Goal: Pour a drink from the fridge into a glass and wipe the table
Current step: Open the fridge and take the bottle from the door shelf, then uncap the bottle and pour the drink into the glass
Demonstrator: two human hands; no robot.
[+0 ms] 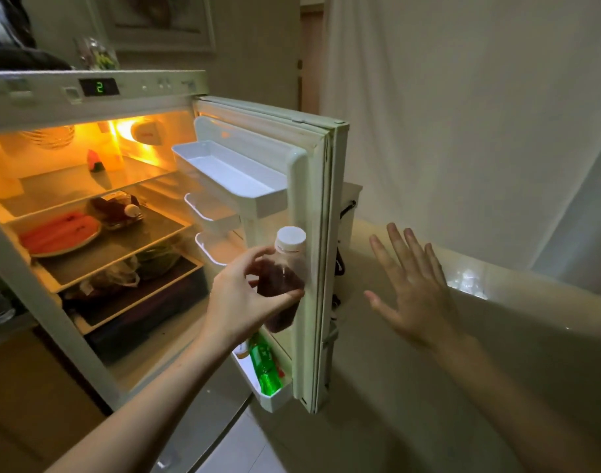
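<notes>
Left hand (244,295) at the centre of the frame, grip curled around a bottle (283,278) of dark red drink with white cap, held upright just beside the inner side of the open fridge door (321,233). Right hand (415,288) to the right of the door edge, grip spread, fingers straight, holding nothing. Green bottle (265,367) lying in the lowest door shelf. Fridge display (99,87) at upper left showing 2.

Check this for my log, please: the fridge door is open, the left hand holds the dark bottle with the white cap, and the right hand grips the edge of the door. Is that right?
Not quite. The head view shows the right hand open with fingers spread, apart from the fridge door and gripping nothing. The rest stands: the door is open and the left hand holds the dark bottle with the white cap.
</notes>
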